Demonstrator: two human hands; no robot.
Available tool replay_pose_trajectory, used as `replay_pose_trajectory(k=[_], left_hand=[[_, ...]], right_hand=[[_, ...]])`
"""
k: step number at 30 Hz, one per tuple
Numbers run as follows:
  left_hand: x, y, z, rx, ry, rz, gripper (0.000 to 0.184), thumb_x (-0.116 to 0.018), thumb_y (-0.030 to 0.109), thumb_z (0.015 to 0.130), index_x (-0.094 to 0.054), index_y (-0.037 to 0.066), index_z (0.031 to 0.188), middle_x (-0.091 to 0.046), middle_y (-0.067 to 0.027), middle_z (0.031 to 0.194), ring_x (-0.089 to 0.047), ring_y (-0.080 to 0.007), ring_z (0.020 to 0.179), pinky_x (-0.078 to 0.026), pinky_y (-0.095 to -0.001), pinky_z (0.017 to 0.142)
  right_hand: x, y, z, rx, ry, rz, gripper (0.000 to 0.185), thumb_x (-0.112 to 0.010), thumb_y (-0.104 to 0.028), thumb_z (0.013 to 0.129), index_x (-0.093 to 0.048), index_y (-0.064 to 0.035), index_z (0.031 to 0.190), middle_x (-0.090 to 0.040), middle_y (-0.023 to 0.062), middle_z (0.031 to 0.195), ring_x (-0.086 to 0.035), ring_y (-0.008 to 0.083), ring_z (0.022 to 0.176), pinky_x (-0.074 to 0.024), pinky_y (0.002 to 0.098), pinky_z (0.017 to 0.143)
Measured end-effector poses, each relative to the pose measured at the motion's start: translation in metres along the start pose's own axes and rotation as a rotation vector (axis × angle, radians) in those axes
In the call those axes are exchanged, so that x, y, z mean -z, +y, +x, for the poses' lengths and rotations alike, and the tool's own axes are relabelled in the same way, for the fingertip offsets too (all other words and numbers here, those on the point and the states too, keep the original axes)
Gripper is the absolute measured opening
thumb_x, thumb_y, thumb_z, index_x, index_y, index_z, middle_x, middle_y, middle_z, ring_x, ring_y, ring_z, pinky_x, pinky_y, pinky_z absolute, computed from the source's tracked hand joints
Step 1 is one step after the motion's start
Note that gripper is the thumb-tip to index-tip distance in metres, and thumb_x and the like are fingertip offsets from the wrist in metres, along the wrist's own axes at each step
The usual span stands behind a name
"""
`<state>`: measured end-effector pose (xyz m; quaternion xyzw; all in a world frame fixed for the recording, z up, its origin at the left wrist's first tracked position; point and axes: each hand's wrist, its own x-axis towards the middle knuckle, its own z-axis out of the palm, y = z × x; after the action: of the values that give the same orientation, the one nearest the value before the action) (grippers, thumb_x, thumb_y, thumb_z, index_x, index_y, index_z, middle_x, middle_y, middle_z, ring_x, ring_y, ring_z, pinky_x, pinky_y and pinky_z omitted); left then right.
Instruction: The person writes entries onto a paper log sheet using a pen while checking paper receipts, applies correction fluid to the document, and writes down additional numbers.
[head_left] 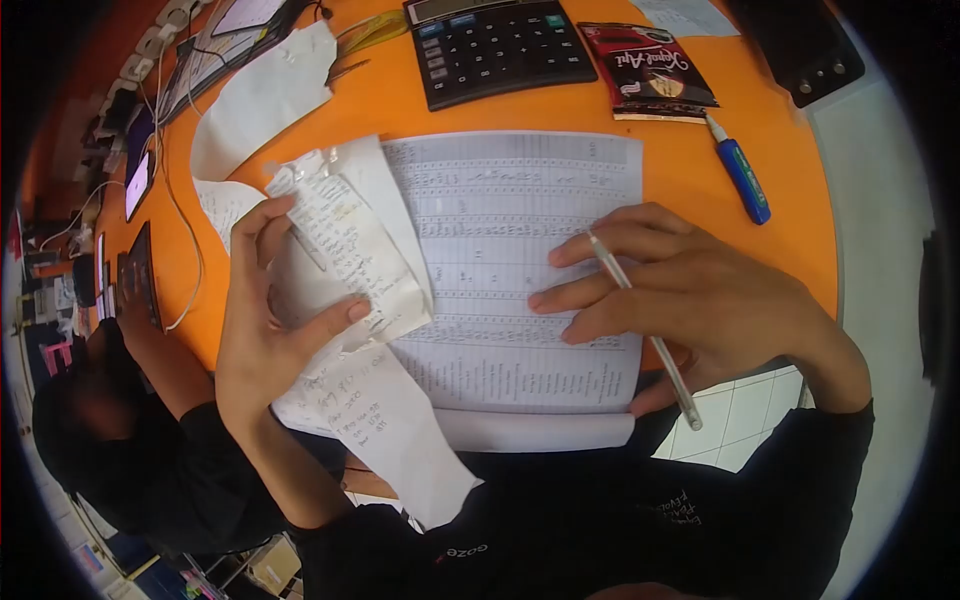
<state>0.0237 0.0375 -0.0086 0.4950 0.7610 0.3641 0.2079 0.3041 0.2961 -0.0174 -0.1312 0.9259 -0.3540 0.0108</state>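
Observation:
My left hand (262,340) grips a bundle of creased handwritten paper slips (365,240), thumb on top and fingers around the far edge. One long strip (405,425) of it hangs down over the table's near edge. Under and beside the slips lies a printed table sheet (490,255) with handwritten columns, its near end curled over. My right hand (710,285) rests its fingertips on the right part of this sheet. A clear-barrelled pen (672,368) is tucked between its fingers, slanting across them.
Beyond the sheet are a black calculator (500,52), a red-and-black Kapal Api packet (650,70) and a blue marker (742,180). A torn paper strip (265,95) curves across the orange table (375,105). Cables and a phone (138,185) lie left, where another person (100,400) sits.

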Motion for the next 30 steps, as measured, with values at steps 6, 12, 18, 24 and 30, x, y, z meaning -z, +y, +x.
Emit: replay_pose_trajectory(k=[6, 12, 18, 24, 30], left_hand=[[0.008, 0.022, -0.009, 0.067, -0.014, 0.239, 0.085, -0.087, 0.007, 0.082, -0.035, -0.002, 0.149, -0.048, -0.0177, 0.146, -0.044, -0.0304, 0.144, -0.027, -0.0397, 0.122], [-0.004, 0.009, -0.011, 0.027, -0.009, 0.106, 0.080, -0.085, 0.005, 0.083, -0.038, -0.002, 0.147, -0.046, -0.0166, 0.146, -0.041, -0.0294, 0.147, -0.026, -0.0399, 0.123], [-0.008, -0.007, -0.015, 0.018, 0.030, 0.017, 0.082, -0.086, 0.003, 0.082, -0.037, -0.001, 0.148, -0.044, -0.0143, 0.147, -0.037, -0.0291, 0.149, -0.025, -0.0379, 0.123], [0.000, -0.009, -0.012, -0.047, 0.007, 0.008, 0.082, -0.085, 0.002, 0.082, -0.036, 0.000, 0.148, -0.050, -0.0184, 0.143, -0.044, -0.0273, 0.143, -0.029, -0.0374, 0.121], [-0.005, -0.008, -0.011, -0.071, 0.027, -0.014, 0.081, -0.084, 0.001, 0.083, -0.036, -0.001, 0.148, -0.050, -0.0184, 0.145, -0.044, -0.0264, 0.142, -0.030, -0.0366, 0.120]], right_hand=[[-0.009, -0.006, 0.004, 0.015, 0.076, 0.037, 0.069, -0.100, -0.039, 0.060, -0.070, -0.0157, 0.118, -0.071, 0.0063, 0.137, -0.052, 0.0353, 0.141, -0.0337, 0.0499, 0.116], [0.003, 0.015, -0.002, -0.002, 0.187, 0.293, 0.064, -0.096, -0.033, 0.070, -0.066, -0.0119, 0.122, -0.071, 0.0081, 0.132, -0.062, 0.0295, 0.129, -0.0469, 0.0478, 0.108], [0.003, 0.025, 0.000, -0.222, 0.558, 0.517, 0.053, -0.045, -0.051, 0.110, -0.066, -0.0037, 0.123, -0.067, 0.0111, 0.099, -0.066, 0.0192, 0.101, -0.0500, 0.0368, 0.096], [0.000, 0.011, 0.009, -0.397, 0.603, 0.359, 0.044, -0.040, -0.039, 0.114, -0.064, -0.0026, 0.118, -0.067, 0.0037, 0.097, -0.059, 0.0133, 0.085, -0.0486, 0.0277, 0.089], [-0.005, 0.018, 0.007, -0.258, 0.683, 0.474, 0.004, -0.058, -0.008, 0.104, -0.058, -0.0056, 0.101, -0.061, 0.0023, 0.088, -0.059, 0.0105, 0.082, -0.0484, 0.0275, 0.080]])
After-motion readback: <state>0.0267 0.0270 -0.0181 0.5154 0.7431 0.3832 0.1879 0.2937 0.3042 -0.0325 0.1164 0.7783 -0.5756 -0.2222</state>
